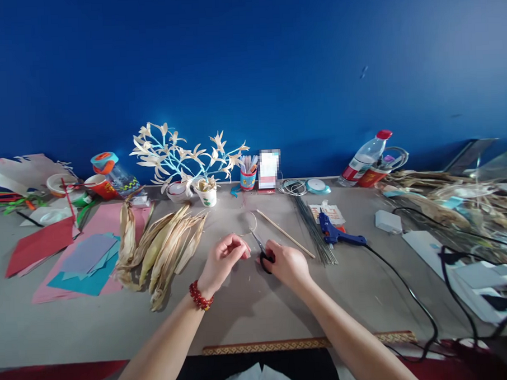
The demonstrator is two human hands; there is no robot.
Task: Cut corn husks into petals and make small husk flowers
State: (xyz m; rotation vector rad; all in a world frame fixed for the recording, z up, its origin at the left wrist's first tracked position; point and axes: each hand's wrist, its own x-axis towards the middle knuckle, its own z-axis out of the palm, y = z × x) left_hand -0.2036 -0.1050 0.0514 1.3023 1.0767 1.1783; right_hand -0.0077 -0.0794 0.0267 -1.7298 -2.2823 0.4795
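Observation:
My right hand (288,262) is closed around the black handles of a pair of scissors (259,241), whose metal blades point up and away over the table. Just to the left, my left hand (225,259) has its fingers curled into a pinch. A thin pale strand (255,219) loops out from those fingertips and curves beside the scissor tips; its end in the hand is hidden. A thin wooden stick (285,233) lies on the table beyond my right hand. Dried corn husks (168,252) are spread to the left of my left hand.
Husk flowers on blue stems stand in a white cup (206,195). Coloured paper (88,259) lies at left. To the right are dark wires (314,229), a blue glue gun (339,235) with its black cable, a bottle (363,160), and a power strip (446,271).

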